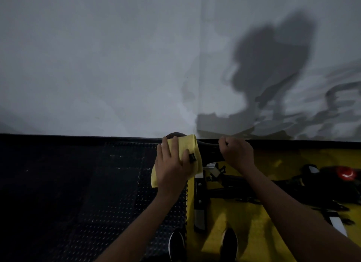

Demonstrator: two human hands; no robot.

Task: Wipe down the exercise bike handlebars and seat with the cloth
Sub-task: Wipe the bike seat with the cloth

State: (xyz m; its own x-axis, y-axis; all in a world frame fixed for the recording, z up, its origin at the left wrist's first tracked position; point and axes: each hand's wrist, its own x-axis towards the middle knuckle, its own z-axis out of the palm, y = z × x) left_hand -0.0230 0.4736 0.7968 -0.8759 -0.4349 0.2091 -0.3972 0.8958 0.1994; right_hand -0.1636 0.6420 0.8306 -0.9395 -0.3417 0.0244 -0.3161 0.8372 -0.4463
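A yellow cloth (pixel 185 144) is draped over the wide end of the black bike seat (pixel 210 152), just below the middle of the view. My left hand (pixel 172 164) lies flat on the cloth with straight fingers, pressing it onto the seat. A small black tag shows on the cloth beside my thumb. To the right, my right hand (pixel 235 153) curls around the seat's narrow end. The seat post (pixel 199 195) runs down beneath the cloth. The handlebars are not clearly visible.
The bike frame (pixel 254 183) with a red knob (pixel 345 172) stretches to the right over a yellow floor mat (pixel 244 222). Black studded matting (pixel 88 183) covers the left floor. A grey wall (pixel 117 66) stands close ahead. My two shoes (pixel 203 244) are at the bottom.
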